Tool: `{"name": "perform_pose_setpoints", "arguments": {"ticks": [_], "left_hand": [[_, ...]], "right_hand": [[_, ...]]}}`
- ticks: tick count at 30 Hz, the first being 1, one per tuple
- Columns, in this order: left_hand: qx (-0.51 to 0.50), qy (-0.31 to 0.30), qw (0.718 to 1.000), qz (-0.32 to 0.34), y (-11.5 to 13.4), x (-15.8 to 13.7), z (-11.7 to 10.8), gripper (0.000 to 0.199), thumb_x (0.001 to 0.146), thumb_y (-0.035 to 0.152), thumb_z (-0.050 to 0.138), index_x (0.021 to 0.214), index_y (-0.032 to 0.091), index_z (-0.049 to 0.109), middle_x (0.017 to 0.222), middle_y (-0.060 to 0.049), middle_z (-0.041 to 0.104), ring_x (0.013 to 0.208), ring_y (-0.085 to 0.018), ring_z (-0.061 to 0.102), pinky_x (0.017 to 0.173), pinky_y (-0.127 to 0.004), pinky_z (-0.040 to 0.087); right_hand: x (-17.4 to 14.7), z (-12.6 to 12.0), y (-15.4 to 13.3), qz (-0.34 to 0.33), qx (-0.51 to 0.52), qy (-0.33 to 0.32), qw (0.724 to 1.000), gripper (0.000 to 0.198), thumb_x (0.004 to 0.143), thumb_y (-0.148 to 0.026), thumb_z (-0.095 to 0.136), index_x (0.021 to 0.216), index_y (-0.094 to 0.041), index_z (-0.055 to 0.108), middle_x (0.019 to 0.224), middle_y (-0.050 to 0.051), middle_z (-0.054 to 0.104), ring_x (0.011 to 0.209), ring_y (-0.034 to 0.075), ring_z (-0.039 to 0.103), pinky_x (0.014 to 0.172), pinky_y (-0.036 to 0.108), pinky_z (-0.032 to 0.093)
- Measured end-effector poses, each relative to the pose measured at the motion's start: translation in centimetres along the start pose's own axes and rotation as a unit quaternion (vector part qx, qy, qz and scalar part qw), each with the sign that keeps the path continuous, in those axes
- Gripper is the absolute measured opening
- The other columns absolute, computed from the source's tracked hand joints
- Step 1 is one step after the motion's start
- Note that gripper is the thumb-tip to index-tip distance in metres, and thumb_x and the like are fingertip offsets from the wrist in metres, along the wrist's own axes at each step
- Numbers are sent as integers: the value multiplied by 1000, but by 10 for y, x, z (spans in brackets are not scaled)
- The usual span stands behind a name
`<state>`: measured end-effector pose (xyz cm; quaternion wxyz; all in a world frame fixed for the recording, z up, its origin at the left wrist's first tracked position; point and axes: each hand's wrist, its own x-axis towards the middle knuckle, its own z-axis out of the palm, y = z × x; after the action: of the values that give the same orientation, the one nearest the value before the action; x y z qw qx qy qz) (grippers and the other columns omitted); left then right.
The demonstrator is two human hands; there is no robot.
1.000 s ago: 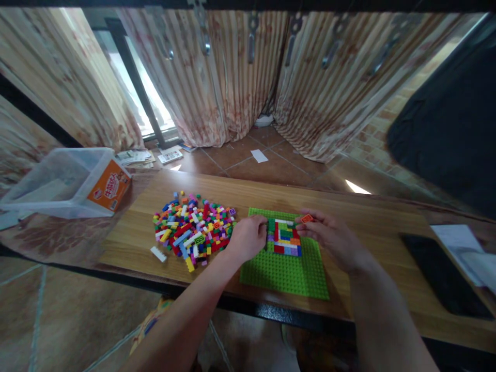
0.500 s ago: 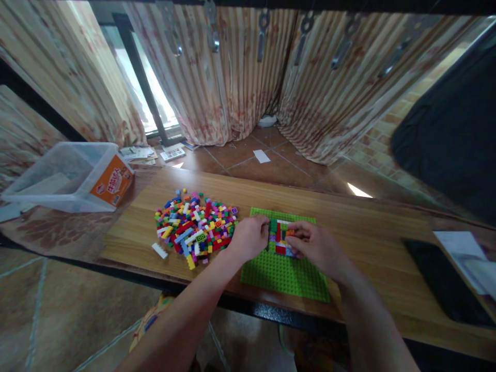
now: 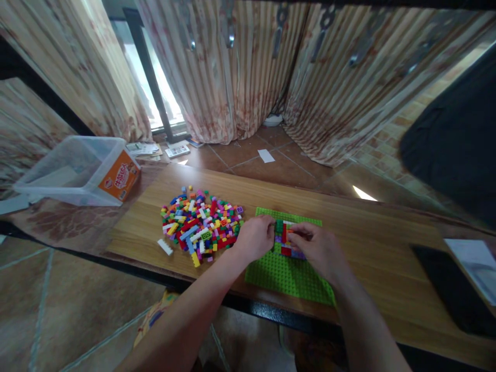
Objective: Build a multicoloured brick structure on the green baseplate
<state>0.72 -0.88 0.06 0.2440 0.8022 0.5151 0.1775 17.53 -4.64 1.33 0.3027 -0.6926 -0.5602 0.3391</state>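
Observation:
A green studded baseplate [image 3: 287, 276] lies on the table, with a small build of toy bricks [image 3: 285, 250] in red, green, white and purple near its middle. At the left side of this build is my left hand [image 3: 256, 237], its fingers curled closed; whatever lies between the fingertips is hidden. My right hand [image 3: 320, 253] reaches over the build from the right. Its thumb and forefinger are pinched at an orange toy brick [image 3: 290, 232] on top, and the fingers cover part of the bricks.
Left of the baseplate spreads a pile of loose toy bricks [image 3: 197, 222], with a white brick [image 3: 165, 247] lying apart. A clear plastic box [image 3: 73, 194] with an orange label stands at the far left. Toward the right edge lies a flat black object [image 3: 445, 284] beside papers [image 3: 470, 258].
The whole view has shifted slightly, so everything sits a little farther right. Both hands stay at the build, with little change in their pose.

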Motion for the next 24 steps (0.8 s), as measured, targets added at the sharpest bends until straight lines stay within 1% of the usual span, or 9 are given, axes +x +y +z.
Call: {"name": "perform_pose_setpoints", "arguments": {"ticks": [4, 7, 10, 13, 18, 21, 24], "left_hand": [[-3, 2, 1000, -1, -1, 0, 1, 25, 89, 15, 47, 99, 18, 69, 99, -7, 73, 94, -21, 69, 86, -31, 54], [-1, 5, 1000, 0, -1, 0, 1, 25, 89, 15, 46, 99, 18, 69, 100, -7, 73, 95, -21, 69, 86, -31, 53], [3, 5, 1000, 4, -1, 0, 1, 25, 89, 15, 46, 97, 18, 69, 98, -8, 73, 93, -22, 69, 85, -31, 54], [10, 4, 1000, 4, 0, 0, 1, 24, 89, 15, 45, 95, 17, 68, 96, -8, 73, 91, -22, 69, 83, -32, 54], [7, 4, 1000, 0, 0, -1, 1, 24, 89, 15, 46, 97, 17, 69, 99, -8, 73, 95, -22, 69, 87, -32, 54], [6, 6, 1000, 1, -1, -1, 2, 25, 89, 15, 46, 99, 17, 69, 100, -8, 73, 95, -22, 69, 88, -32, 53], [5, 7, 1000, 1, -1, -1, 3, 26, 90, 16, 45, 101, 17, 69, 101, -9, 73, 96, -22, 69, 88, -32, 54]], "right_hand": [[0, 1, -2, 20, 45, -3, 999, 18, 78, -33, 63, 86, -21, 74, 77, 5, 76, 66, 22, 73, 65, 35, 60], [0, 1, -2, 40, 60, 1, 997, 18, 78, -30, 62, 88, -21, 73, 71, 4, 75, 57, 20, 70, 57, 33, 59], [0, 2, 0, 60, 66, 2, 996, 17, 77, -28, 62, 87, -20, 72, 72, 5, 74, 53, 19, 68, 51, 32, 58], [0, 2, 2, 61, 64, 1, 996, 16, 77, -30, 63, 86, -19, 71, 73, 5, 73, 53, 18, 68, 50, 32, 58], [2, 3, 5, 65, 80, -2, 995, 14, 75, -30, 63, 82, -19, 69, 71, 3, 72, 53, 17, 67, 51, 30, 58], [3, 4, 5, 73, 96, 10, 993, 13, 75, -30, 64, 81, -19, 68, 70, 3, 72, 56, 17, 68, 54, 30, 59], [4, 5, 4, 82, 97, 19, 992, 12, 74, -29, 66, 79, -18, 67, 66, 2, 71, 54, 16, 67, 51, 27, 57]]}}
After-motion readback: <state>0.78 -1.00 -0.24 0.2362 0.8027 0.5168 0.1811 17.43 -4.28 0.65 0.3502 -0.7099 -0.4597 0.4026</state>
